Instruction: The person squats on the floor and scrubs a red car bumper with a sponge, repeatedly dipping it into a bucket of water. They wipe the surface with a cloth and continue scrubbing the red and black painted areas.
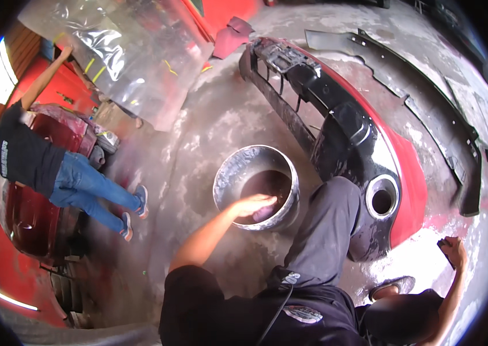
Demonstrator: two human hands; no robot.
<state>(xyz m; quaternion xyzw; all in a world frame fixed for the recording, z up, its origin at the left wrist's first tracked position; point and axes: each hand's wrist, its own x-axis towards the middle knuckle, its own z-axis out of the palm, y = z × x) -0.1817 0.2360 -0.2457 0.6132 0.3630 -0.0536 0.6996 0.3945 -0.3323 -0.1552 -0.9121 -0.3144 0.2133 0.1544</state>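
My left hand (254, 205) is over a round, grey-streaked bucket (228, 168) with dark reddish liquid in it. Its fingers close around a small purplish, soft-looking thing (265, 213), whose kind I cannot make out. Off to the right, my right hand (456, 251) grips a small dark flat piece (445, 249), partly hidden by the fingers. Between my hands, a red and black car bumper (410, 190) rests on the floor. My bent knee covers part of it, close to its round opening with a pale rim.
A long black trim panel (428, 128) lies on the floor beyond the bumper. At the left, a person (30, 150) in jeans raises an arm to a large clear plastic sheet (126, 57). Beside them is a dark red car part (41, 202). A red piece (232, 38) lies at the back.
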